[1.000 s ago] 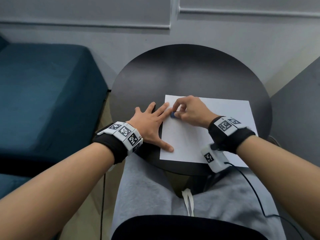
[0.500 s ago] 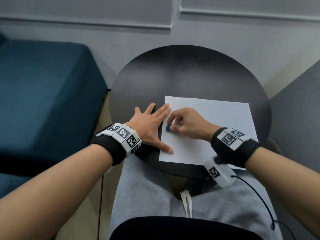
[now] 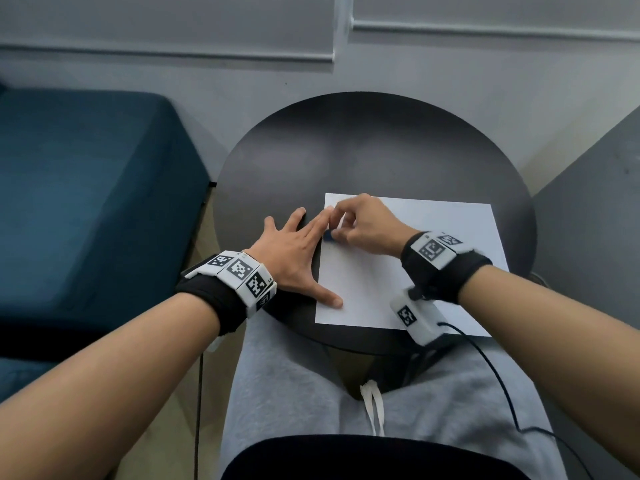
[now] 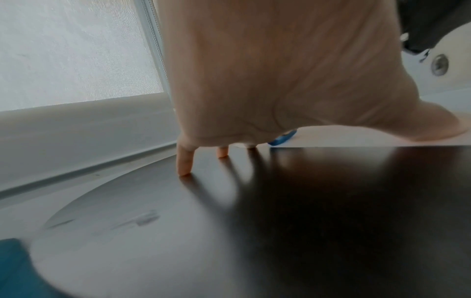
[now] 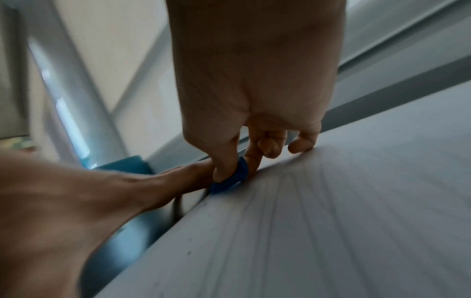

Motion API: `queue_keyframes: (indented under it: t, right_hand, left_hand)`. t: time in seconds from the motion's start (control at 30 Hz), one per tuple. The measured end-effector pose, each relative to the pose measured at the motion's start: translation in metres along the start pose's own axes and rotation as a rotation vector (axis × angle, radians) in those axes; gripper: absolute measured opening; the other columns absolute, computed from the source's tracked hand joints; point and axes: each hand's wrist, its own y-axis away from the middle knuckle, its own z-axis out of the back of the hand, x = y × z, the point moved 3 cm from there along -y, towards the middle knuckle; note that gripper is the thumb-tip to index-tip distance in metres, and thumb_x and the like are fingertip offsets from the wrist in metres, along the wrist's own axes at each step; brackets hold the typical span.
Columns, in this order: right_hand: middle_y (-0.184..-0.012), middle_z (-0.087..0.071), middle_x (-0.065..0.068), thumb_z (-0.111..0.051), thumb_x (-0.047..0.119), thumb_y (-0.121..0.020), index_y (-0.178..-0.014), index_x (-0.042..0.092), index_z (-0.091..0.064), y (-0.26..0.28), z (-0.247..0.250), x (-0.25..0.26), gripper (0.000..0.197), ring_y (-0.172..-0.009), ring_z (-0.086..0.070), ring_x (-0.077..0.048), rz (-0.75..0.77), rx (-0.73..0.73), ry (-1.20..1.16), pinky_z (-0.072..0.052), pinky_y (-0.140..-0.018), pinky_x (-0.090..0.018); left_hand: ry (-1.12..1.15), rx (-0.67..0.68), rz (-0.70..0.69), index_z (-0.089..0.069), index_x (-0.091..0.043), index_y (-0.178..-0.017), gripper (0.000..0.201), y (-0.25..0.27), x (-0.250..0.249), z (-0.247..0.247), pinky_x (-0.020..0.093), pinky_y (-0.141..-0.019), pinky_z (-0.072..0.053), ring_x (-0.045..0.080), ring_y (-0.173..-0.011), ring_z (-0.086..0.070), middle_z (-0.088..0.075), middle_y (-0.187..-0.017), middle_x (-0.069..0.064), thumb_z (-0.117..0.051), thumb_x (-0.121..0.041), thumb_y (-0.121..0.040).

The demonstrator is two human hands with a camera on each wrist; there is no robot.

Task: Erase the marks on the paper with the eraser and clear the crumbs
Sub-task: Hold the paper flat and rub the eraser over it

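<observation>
A white sheet of paper [image 3: 415, 265] lies on the near right part of a round dark table [image 3: 374, 150]. My right hand [image 3: 360, 226] pinches a small blue eraser [image 3: 329, 236] between thumb and fingers and presses it on the paper near its left edge; the eraser [image 5: 230, 179] shows blue under the thumb in the right wrist view and peeks out as a blue eraser [image 4: 281, 139] past the palm in the left wrist view. My left hand [image 3: 294, 251] lies flat with fingers spread, thumb on the paper's left edge, the other fingers on the table. Tiny dark specks dot the paper [image 5: 331, 221].
A teal sofa [image 3: 86, 202] stands to the left of the table. A grey wall [image 3: 311, 64] runs behind it, and a grey panel [image 3: 595, 220] rises at the right. My lap in grey trousers [image 3: 294, 393] sits under the table's near edge.
My right hand with the eraser slid toward me along the paper's left edge, then back away to near its earlier spot. The left hand stayed flat in place.
</observation>
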Motion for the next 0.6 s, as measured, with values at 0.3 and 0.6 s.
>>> queue_keyframes:
  t: [0.3,0.6]
  right_hand:
    - [-0.064,-0.056,0.012,-0.070,0.023,-0.079,-0.085,0.022,-0.071,0.012,-0.003,0.002,0.006,-0.062,-0.052,-0.005,0.044,0.091,0.032,-0.043,-0.066,-0.026]
    - [-0.068,-0.059,0.009,-0.072,0.024,-0.079,-0.086,0.023,-0.072,0.022,0.001,-0.003,0.007,-0.064,-0.053,-0.007,0.068,0.162,0.060,-0.043,-0.064,-0.025]
  left_hand:
    - [-0.004,-0.007,-0.008,0.024,-0.025,-0.152,0.145,-0.001,0.000,0.001,0.066,-0.114,-0.009,0.028,-0.151,0.006,0.012,-0.164,-0.016,-0.052,-0.097,-0.053]
    - [-0.007,-0.035,-0.022,0.026,-0.024,-0.152,0.145,-0.004,-0.005,-0.004,0.068,-0.114,0.004,0.033,-0.151,0.008,0.016,-0.164,-0.012,-0.049,-0.099,-0.053]
